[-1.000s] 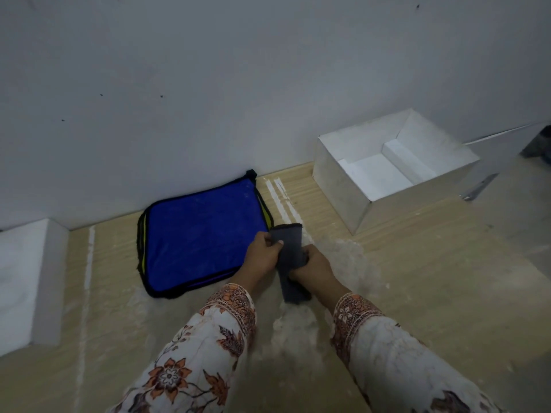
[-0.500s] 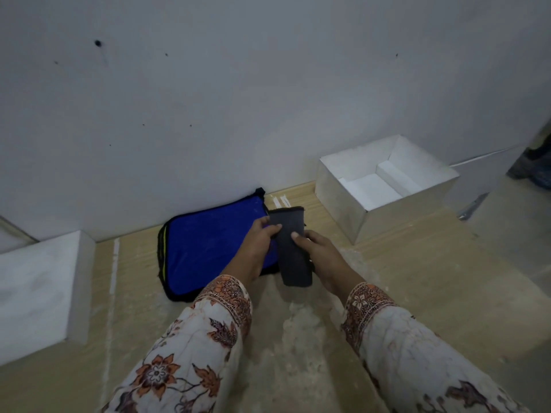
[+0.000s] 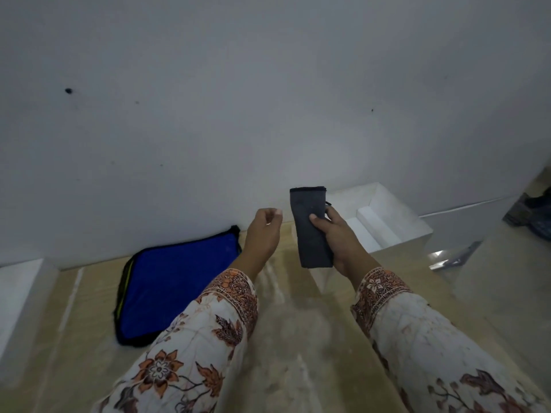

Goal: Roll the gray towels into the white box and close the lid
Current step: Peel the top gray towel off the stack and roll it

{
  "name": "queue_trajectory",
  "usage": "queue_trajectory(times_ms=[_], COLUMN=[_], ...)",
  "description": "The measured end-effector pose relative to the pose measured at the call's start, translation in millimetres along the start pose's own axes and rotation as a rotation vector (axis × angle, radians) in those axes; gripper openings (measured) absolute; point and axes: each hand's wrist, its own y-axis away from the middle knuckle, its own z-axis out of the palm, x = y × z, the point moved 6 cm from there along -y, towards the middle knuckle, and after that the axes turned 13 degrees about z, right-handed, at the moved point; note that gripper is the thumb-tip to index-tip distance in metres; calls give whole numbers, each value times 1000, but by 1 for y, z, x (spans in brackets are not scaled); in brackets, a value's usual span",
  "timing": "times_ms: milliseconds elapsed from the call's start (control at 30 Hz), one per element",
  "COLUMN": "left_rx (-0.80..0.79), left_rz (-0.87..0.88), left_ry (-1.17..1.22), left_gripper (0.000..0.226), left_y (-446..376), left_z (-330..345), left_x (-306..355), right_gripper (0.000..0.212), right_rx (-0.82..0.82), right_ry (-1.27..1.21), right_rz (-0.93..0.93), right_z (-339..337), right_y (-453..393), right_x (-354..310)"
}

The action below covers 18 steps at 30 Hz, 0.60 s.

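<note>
Carrying: the right hand grips the rolled gray towel in the air, just left of the open white box.
Left hand: lifted, fingers loosely curled, holding nothing.
Doing it well: keep the grip snug so the roll stays tight, then lower it flat inside.
Lid: not identifiable here.

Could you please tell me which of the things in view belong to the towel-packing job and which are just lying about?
Part of the job:
- gray towel, folded, held up by the right hand
- white box, open
- left hand, holding nothing

Just lying about:
- blue cloth flat on the wooden surface
- white block at the left edge
</note>
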Motion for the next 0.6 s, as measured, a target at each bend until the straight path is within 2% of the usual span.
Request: queue_trajectory(times_ms=[167, 300, 500, 600], left_rx=[-43, -70, -94, -70], left_rz=[101, 93, 112, 109], left_ry=[-214, -419, -594, -609], left_gripper=[30, 34, 44, 43], left_y=[-30, -48, -66, -74], left_z=[59, 91, 119, 125], left_x=[4, -8, -23, -30], right_gripper=[18, 27, 33, 43], right_rx=[97, 156, 216, 188], right_ry=[62, 125, 447, 568], right_rz=[-1, 97, 235, 351], right_z=[-66, -106, -147, -158], right_y=[-39, -71, -122, -148], right_x=[-26, -28, -6, 12])
